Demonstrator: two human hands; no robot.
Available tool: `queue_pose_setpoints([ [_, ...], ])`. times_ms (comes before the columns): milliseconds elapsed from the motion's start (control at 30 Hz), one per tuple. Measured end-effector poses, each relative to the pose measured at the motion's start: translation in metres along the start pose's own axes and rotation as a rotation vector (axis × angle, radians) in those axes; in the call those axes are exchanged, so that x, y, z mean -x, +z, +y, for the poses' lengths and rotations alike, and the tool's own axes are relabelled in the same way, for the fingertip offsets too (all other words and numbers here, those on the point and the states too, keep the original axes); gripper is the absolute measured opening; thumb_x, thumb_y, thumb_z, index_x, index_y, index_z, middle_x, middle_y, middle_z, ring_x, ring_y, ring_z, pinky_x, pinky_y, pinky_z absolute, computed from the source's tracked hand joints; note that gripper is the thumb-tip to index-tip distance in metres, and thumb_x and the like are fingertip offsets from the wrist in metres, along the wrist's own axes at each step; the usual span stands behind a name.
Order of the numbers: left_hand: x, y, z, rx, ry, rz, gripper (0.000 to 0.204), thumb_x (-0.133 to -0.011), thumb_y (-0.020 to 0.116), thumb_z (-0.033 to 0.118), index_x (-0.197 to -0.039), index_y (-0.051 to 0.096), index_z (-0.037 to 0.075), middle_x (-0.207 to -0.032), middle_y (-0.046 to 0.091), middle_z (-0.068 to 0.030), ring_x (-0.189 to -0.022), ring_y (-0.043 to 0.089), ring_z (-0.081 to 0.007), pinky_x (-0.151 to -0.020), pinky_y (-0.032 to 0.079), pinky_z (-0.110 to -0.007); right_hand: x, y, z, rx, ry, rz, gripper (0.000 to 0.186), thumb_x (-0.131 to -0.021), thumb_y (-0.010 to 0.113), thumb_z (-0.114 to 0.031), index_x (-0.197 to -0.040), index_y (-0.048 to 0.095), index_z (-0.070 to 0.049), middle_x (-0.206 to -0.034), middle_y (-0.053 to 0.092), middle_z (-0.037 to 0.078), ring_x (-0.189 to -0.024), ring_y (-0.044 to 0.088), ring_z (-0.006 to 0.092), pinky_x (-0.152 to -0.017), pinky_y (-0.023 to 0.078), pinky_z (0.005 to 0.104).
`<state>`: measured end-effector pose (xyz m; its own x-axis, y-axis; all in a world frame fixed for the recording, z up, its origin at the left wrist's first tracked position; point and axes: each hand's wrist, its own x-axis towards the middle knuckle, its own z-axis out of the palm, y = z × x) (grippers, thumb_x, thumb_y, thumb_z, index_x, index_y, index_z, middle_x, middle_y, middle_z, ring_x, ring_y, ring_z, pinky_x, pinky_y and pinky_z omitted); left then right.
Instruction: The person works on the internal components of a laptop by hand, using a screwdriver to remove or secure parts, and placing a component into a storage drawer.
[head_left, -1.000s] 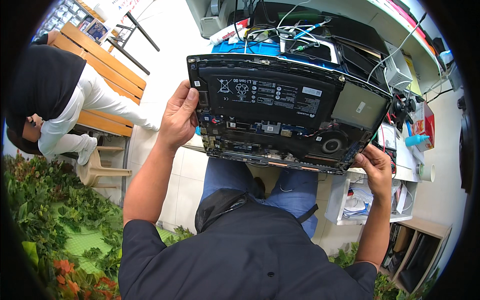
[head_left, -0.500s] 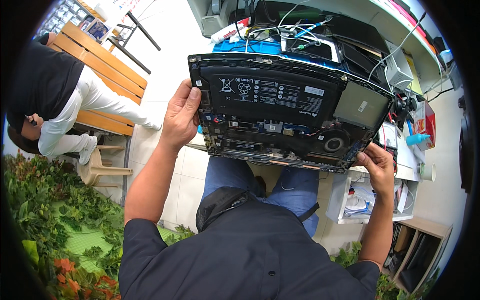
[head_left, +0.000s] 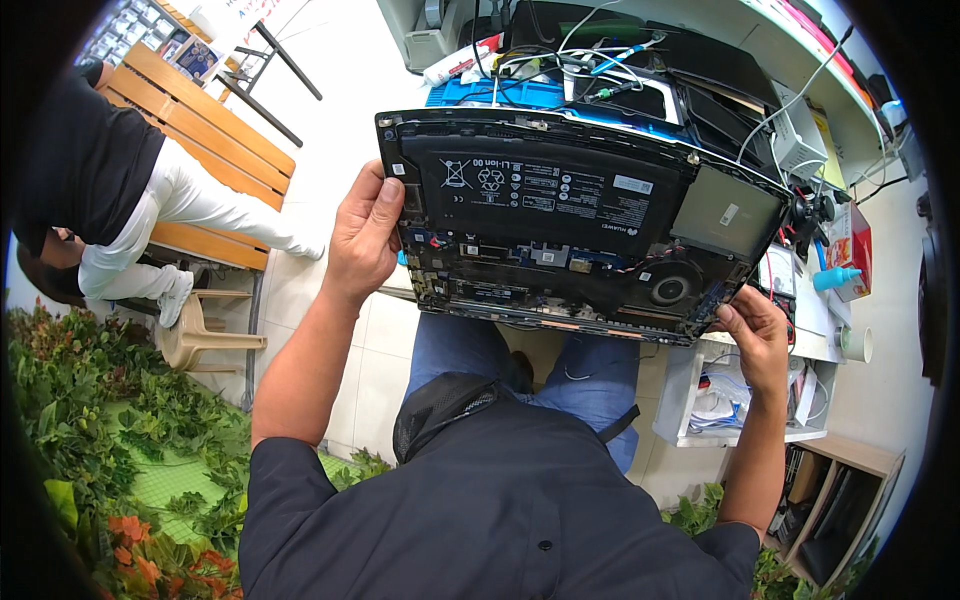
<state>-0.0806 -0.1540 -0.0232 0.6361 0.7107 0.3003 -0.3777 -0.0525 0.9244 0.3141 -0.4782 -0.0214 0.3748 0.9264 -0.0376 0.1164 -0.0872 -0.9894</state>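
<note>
Both my hands hold up an opened laptop (head_left: 520,262), its inside facing me and its far edge raised. A wide black battery (head_left: 535,190) fills much of its upper half, with a grey plate on the right and a round fan (head_left: 668,290) below that plate. My left hand (head_left: 365,235) grips the left edge, thumb on the inner face and fingers behind. At the lower right corner, my right hand (head_left: 757,335) pinches the laptop between thumb and fingers. The laptop's other side is hidden from view.
Behind the laptop, the cluttered bench carries a blue mat (head_left: 540,93), a white tube (head_left: 462,62), cables and dark panels. An open drawer (head_left: 690,425) with cables juts out below right. On the left, a person (head_left: 130,200) sits on a wooden bench (head_left: 215,130) beside a plastic stool (head_left: 195,335).
My hands and the laptop stay almost in place, with only a very slight shift. The seated person on the left has moved a little.
</note>
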Motion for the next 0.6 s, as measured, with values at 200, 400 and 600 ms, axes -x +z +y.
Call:
queue_pose_setpoints([
  [200,-0.005,0.014,0.001,-0.012,0.020,0.065,0.033,-0.121,0.046,0.021,-0.143,0.057,-0.001,-0.122,0.075,-0.0077,-0.107,0.072,-0.0081,-0.092,0.061,-0.025,0.001,0.002,0.006,0.019,0.017,0.055,0.037,-0.108,0.070,-0.007,-0.142,0.066,0.007,-0.121,0.077,0.008,-0.104,0.072,0.0120,-0.087,0.061,0.0278],
  [400,-0.007,0.013,-0.006,0.030,0.012,0.099,0.033,-0.121,0.047,0.020,-0.142,0.058,-0.003,-0.123,0.074,-0.0091,-0.109,0.071,-0.0093,-0.096,0.060,-0.026,-0.002,0.012,0.013,-0.056,-0.006,0.088,0.038,-0.111,0.067,-0.012,-0.146,0.063,0.005,-0.124,0.075,0.006,-0.107,0.070,0.0107,-0.089,0.060,0.0273],
  [600,-0.013,0.019,-0.013,0.068,-0.033,0.168,0.033,-0.121,0.049,0.019,-0.144,0.058,-0.004,-0.123,0.075,-0.0095,-0.108,0.072,-0.0105,-0.096,0.060,-0.027,-0.004,0.022,0.026,-0.090,-0.042,0.142,0.041,-0.115,0.061,-0.017,-0.150,0.060,0.004,-0.129,0.073,0.006,-0.113,0.068,0.0101,-0.091,0.057,0.0256],
])
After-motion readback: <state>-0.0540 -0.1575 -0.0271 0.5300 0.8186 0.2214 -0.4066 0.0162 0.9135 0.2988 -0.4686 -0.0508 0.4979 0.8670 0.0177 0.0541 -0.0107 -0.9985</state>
